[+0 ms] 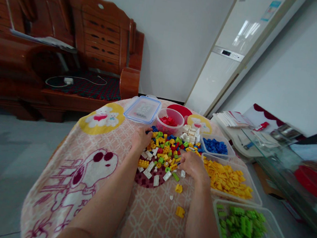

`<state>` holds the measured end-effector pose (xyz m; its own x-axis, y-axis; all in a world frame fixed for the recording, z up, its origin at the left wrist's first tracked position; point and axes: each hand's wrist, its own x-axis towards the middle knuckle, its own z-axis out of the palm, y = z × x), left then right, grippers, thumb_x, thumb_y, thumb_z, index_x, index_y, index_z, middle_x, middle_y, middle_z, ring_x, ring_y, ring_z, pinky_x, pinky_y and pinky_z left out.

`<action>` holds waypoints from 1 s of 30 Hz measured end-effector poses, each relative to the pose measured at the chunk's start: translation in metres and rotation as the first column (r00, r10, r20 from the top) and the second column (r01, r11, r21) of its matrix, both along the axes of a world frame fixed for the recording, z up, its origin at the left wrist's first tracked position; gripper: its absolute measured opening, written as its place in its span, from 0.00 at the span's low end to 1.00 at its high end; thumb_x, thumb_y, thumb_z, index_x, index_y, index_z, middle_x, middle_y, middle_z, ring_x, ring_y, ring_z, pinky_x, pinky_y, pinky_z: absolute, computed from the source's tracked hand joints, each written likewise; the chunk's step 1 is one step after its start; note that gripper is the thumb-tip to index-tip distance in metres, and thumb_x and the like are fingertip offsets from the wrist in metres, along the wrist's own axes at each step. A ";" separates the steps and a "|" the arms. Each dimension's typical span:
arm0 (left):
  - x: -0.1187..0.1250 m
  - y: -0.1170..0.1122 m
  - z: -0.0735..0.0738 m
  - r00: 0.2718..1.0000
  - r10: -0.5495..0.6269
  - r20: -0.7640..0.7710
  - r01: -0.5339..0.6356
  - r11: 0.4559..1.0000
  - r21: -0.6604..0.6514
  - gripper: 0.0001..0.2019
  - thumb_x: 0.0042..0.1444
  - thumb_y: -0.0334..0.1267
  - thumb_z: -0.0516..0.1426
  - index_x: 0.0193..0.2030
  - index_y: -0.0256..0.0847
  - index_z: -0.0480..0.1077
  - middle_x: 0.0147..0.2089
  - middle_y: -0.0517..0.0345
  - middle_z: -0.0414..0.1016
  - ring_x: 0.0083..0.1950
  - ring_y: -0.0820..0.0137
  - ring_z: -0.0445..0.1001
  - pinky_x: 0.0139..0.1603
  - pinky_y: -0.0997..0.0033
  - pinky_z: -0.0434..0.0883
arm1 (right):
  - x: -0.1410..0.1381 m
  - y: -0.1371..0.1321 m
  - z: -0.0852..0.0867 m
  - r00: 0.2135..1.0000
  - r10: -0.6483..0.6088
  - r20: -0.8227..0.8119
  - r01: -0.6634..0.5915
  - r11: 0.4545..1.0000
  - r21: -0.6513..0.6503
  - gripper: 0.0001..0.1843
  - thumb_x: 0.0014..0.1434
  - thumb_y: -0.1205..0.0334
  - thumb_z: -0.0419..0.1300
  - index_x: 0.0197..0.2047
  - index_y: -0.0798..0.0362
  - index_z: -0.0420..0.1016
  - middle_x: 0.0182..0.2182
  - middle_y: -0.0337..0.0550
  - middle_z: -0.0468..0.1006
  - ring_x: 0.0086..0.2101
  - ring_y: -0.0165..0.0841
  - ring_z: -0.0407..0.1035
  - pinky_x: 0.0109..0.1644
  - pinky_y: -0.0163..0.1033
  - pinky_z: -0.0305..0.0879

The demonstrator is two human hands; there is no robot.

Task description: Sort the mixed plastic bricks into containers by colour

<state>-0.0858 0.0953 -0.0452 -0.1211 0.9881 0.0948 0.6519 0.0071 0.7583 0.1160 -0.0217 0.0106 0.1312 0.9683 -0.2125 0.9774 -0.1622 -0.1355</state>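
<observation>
A mixed pile of toy building bricks (163, 150) in yellow, white, green, red and blue lies on the cloth between my hands. At its left edge is my left hand (141, 138), fingers curled in beside some blue bricks; whatever is in its fingertips is too small to make out. My right hand (192, 163) reaches into the pile's right side, its fingers bent and close together near a blue piece. What those fingers hold, if anything, is unclear. Loose yellow bricks (180, 212) lie nearer to me, between my forearms.
Sorted bricks fill tubs: red in a round tub (174, 127), blue in a box (230, 152), yellow in a box (257, 197), green in a box (279, 234). White bricks (190, 135) are heaped behind the pile. A blue-rimmed lid (143, 109) lies at the back left.
</observation>
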 end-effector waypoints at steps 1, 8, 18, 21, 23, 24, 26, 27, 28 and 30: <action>0.000 0.000 0.000 1.000 -0.001 -0.003 0.001 1.000 -0.003 0.17 0.58 0.40 0.54 0.51 0.43 0.78 0.50 0.52 0.81 0.49 0.61 0.76 0.52 0.64 0.70 | -0.003 0.000 0.002 1.000 0.002 0.031 -0.002 1.000 -0.010 0.07 0.48 0.66 0.67 0.33 0.53 0.82 0.34 0.46 0.83 0.37 0.34 0.75 0.34 0.32 0.59; 0.000 -0.001 0.002 1.000 0.004 -0.016 -0.005 1.000 -0.025 0.18 0.58 0.41 0.54 0.52 0.43 0.78 0.50 0.53 0.80 0.48 0.61 0.76 0.52 0.65 0.70 | -0.010 -0.001 0.001 0.999 0.029 0.042 -0.030 0.999 0.030 0.12 0.52 0.72 0.58 0.36 0.55 0.83 0.35 0.50 0.83 0.37 0.34 0.75 0.35 0.33 0.58; 0.000 -0.003 0.005 1.000 -0.007 -0.012 0.007 1.000 -0.020 0.17 0.58 0.40 0.54 0.51 0.43 0.78 0.50 0.53 0.81 0.49 0.62 0.76 0.53 0.66 0.70 | 0.006 0.000 -0.007 0.992 -0.004 -0.126 0.020 0.992 0.122 0.13 0.57 0.69 0.54 0.29 0.54 0.81 0.25 0.44 0.79 0.30 0.29 0.72 0.32 0.30 0.56; 0.000 -0.006 0.010 0.999 0.001 -0.034 -0.002 0.999 -0.037 0.18 0.58 0.40 0.54 0.52 0.44 0.78 0.50 0.53 0.80 0.49 0.61 0.76 0.53 0.65 0.70 | 0.008 -0.001 -0.007 0.984 -0.026 -0.179 0.049 0.991 0.127 0.12 0.58 0.66 0.56 0.29 0.53 0.80 0.24 0.41 0.78 0.29 0.29 0.72 0.33 0.30 0.58; 0.000 -0.006 0.010 0.999 0.002 -0.042 -0.003 0.999 -0.039 0.18 0.58 0.40 0.54 0.52 0.44 0.78 0.50 0.53 0.80 0.49 0.61 0.76 0.52 0.65 0.70 | 0.009 -0.002 -0.007 0.980 -0.019 -0.197 0.040 0.994 0.104 0.08 0.57 0.61 0.61 0.30 0.53 0.81 0.25 0.40 0.78 0.30 0.29 0.72 0.34 0.31 0.59; 0.000 -0.005 0.009 0.999 0.003 -0.043 -0.005 0.999 -0.037 0.18 0.58 0.41 0.54 0.52 0.44 0.78 0.50 0.53 0.80 0.49 0.62 0.76 0.52 0.65 0.70 | 0.008 -0.001 -0.007 0.980 -0.013 -0.198 0.031 0.996 0.085 0.07 0.55 0.60 0.63 0.30 0.52 0.81 0.26 0.39 0.79 0.31 0.29 0.72 0.34 0.31 0.59; 0.000 -0.003 0.007 0.999 -0.002 -0.040 0.001 1.000 -0.025 0.18 0.58 0.40 0.54 0.52 0.43 0.78 0.50 0.54 0.80 0.49 0.62 0.76 0.53 0.66 0.70 | 0.006 -0.001 -0.006 0.985 -0.003 -0.173 0.010 0.999 0.041 0.05 0.51 0.59 0.67 0.31 0.51 0.81 0.29 0.39 0.80 0.33 0.30 0.73 0.34 0.31 0.59; 0.000 -0.002 0.005 0.999 -0.007 -0.037 0.007 1.000 -0.016 0.18 0.58 0.40 0.54 0.52 0.43 0.78 0.50 0.54 0.80 0.49 0.63 0.76 0.53 0.67 0.69 | 0.004 -0.001 -0.005 0.989 0.002 -0.147 0.000 1.000 0.017 0.05 0.49 0.61 0.68 0.32 0.51 0.82 0.30 0.39 0.80 0.34 0.30 0.73 0.35 0.31 0.59; -0.001 -0.001 0.004 0.999 -0.011 -0.035 0.011 1.000 -0.010 0.18 0.58 0.40 0.54 0.52 0.43 0.78 0.51 0.54 0.80 0.49 0.63 0.76 0.53 0.67 0.69 | 0.002 -0.001 -0.003 0.994 0.007 -0.113 -0.008 1.000 -0.002 0.06 0.48 0.62 0.68 0.32 0.51 0.82 0.31 0.40 0.81 0.35 0.30 0.73 0.35 0.31 0.59; -0.001 0.000 0.002 0.999 -0.017 -0.032 0.017 1.000 -0.010 0.18 0.58 0.40 0.54 0.52 0.43 0.78 0.51 0.54 0.80 0.49 0.63 0.76 0.53 0.67 0.70 | -0.004 -0.001 0.000 0.999 0.020 -0.038 -0.021 0.999 -0.024 0.07 0.47 0.66 0.68 0.34 0.51 0.82 0.34 0.42 0.82 0.37 0.32 0.74 0.36 0.32 0.60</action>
<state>-0.0866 0.0955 -0.0433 -0.1012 0.9909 0.0887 0.6761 0.0031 0.7368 0.1124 -0.0231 0.0107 0.1027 0.9652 -0.2403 0.9749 -0.1457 -0.1683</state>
